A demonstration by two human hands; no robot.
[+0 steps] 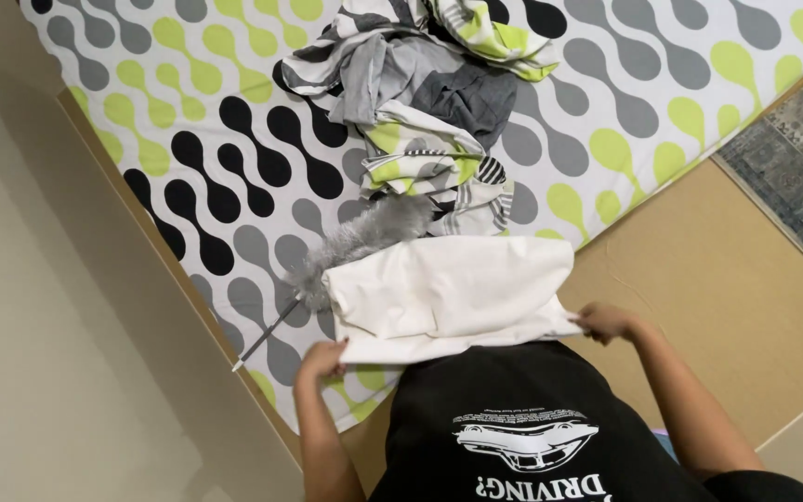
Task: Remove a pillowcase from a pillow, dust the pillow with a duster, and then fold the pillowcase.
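A white pillowcase-like cloth [448,293] lies flat on the near edge of a bed. My left hand [321,360] pinches its near left corner. My right hand [603,321] grips its near right corner. Both hands hold the cloth stretched between them, just above my black printed shirt. A grey fluffy duster [355,244] with a thin handle lies on the bed, partly under the cloth's left side.
The bed carries a sheet [234,158] patterned in black, grey and lime green. A rumpled heap of matching and grey linen [429,102] sits further back. A tan floor [727,288] lies to the right, with a grey patterned rug [796,158]. A pale wall [39,307] runs along the left.
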